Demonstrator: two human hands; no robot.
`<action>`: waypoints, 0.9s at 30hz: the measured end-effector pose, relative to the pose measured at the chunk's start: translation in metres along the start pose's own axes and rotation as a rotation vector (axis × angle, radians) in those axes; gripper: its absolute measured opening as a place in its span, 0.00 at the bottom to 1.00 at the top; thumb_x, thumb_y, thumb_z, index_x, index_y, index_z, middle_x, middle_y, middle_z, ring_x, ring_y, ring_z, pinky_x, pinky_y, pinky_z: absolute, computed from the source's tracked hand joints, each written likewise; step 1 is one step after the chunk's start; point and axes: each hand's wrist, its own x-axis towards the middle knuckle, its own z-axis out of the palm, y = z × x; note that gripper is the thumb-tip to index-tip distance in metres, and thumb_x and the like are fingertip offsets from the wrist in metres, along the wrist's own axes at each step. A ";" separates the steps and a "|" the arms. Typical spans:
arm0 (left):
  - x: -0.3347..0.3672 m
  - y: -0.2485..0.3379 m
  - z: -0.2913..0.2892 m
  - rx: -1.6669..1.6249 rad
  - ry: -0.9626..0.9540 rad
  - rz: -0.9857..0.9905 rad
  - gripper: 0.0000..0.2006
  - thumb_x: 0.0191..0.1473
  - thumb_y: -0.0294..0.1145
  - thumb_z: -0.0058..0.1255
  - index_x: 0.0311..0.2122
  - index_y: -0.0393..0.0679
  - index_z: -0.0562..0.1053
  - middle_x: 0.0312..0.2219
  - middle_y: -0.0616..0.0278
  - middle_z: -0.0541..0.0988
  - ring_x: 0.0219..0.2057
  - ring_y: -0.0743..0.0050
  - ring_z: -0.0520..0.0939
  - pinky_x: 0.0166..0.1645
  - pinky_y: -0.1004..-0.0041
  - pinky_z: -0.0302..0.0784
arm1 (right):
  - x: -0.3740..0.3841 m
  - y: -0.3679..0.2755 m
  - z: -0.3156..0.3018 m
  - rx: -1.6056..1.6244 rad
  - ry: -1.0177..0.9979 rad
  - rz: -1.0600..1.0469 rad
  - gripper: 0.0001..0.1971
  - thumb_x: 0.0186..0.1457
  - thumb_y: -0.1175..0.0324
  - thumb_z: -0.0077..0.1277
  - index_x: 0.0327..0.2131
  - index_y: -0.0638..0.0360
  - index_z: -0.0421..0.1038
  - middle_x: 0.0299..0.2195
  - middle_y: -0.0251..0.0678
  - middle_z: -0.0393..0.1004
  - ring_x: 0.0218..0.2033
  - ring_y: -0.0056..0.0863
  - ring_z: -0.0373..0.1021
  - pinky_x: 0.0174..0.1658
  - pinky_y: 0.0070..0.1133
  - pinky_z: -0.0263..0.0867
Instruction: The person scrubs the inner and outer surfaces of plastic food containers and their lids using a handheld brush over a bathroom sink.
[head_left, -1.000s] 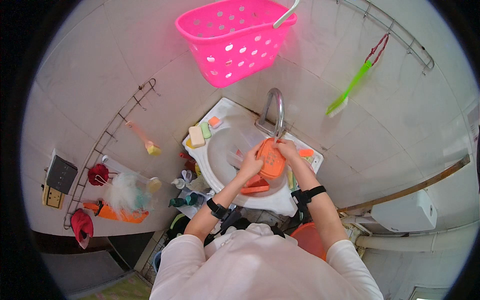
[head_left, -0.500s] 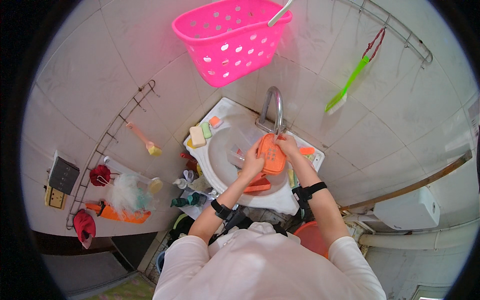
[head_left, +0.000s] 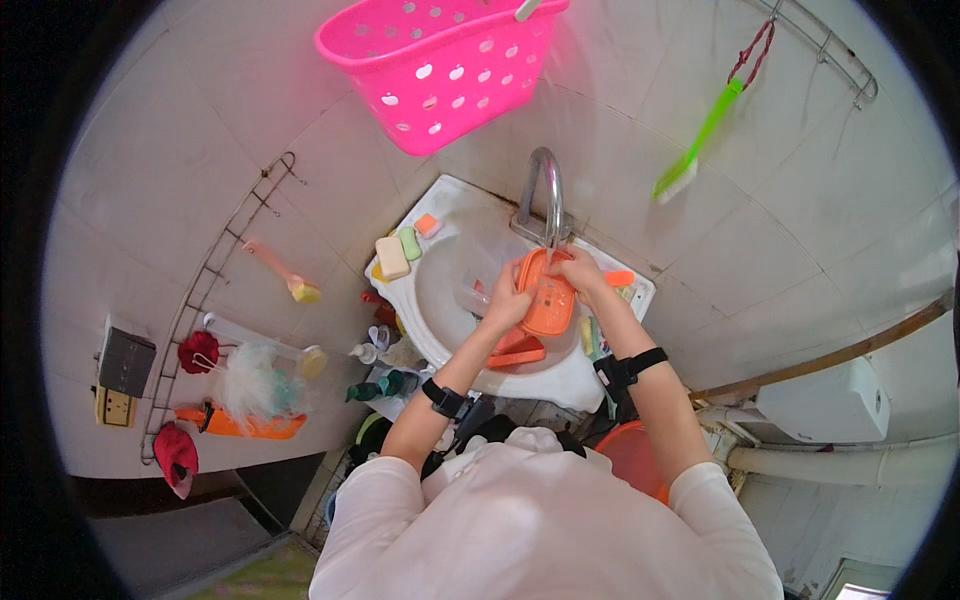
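Over the white sink (head_left: pixel 430 330), an orange plastic container (head_left: pixel 549 308) with rounded corners is held beneath the curved metal faucet (head_left: pixel 553 195), its hollow side facing up. My left hand (head_left: pixel 508 296) grips its left edge, fingers closed on it. My right hand (head_left: pixel 580 271) pinches its upper right edge, close to the spout. Water appears to fall from the spout into the container. Below my left hand, another orange plastic piece (head_left: pixel 517 355) lies in the basin. A clear plastic item, partly hidden by my left hand, is at the basin's left.
Soap bars (head_left: pixel 392 257) sit on the sink's left corner, and an orange item (head_left: pixel 619 278) on its right ledge. A pink basket (head_left: pixel 450 75) hangs above. A green brush (head_left: pixel 700 145) hangs on the right wall, a bath puff (head_left: pixel 258 385) on the left. An orange-red basin (head_left: pixel 637 460) stands below.
The container has been tipped or turned: earlier its flat patterned face showed, now its rimmed hollow side does. Both hands keep hold of it under the faucet. The view has shifted slightly.
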 end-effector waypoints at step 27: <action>0.000 -0.010 0.009 -0.041 0.084 0.280 0.24 0.48 0.13 0.42 0.52 0.38 0.56 0.40 0.55 0.72 0.40 0.73 0.76 0.42 0.76 0.74 | -0.006 0.000 0.003 -0.073 0.065 -0.178 0.18 0.42 0.80 0.53 0.42 0.65 0.68 0.36 0.37 0.74 0.36 0.27 0.70 0.41 0.22 0.65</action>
